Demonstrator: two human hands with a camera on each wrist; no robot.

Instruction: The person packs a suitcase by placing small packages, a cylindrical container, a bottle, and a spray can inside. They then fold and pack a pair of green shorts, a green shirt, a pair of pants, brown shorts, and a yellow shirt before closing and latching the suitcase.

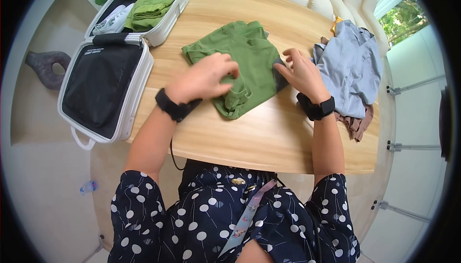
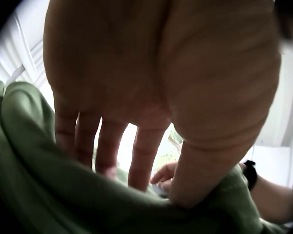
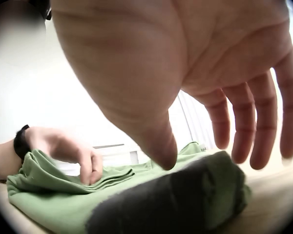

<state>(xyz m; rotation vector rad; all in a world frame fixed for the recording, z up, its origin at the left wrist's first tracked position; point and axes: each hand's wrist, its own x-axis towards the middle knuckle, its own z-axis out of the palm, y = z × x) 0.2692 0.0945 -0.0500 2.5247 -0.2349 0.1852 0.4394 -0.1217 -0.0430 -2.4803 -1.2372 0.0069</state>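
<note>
A green garment (image 1: 254,56), partly folded, lies on the wooden table in the head view; a dark patch (image 3: 156,200) shows on it near the right hand. My left hand (image 1: 209,76) is over the garment's left part with fingers bent and spread; in the left wrist view the fingertips of this hand (image 2: 156,83) are partly hidden behind green cloth, and a grip cannot be made out. At the garment's right edge is my right hand (image 1: 303,74); in the right wrist view its fingers hang apart, holding nothing, with the thumb just above the dark patch.
An open white suitcase (image 1: 142,78) stands at the left, with white shoes (image 1: 115,20) and a green folded cloth (image 1: 153,9) in its far half and a black cover (image 1: 98,87) on the near half. Blue-grey clothes (image 1: 349,66) lie over brown cloth (image 1: 359,126) at the right of the table (image 1: 259,150).
</note>
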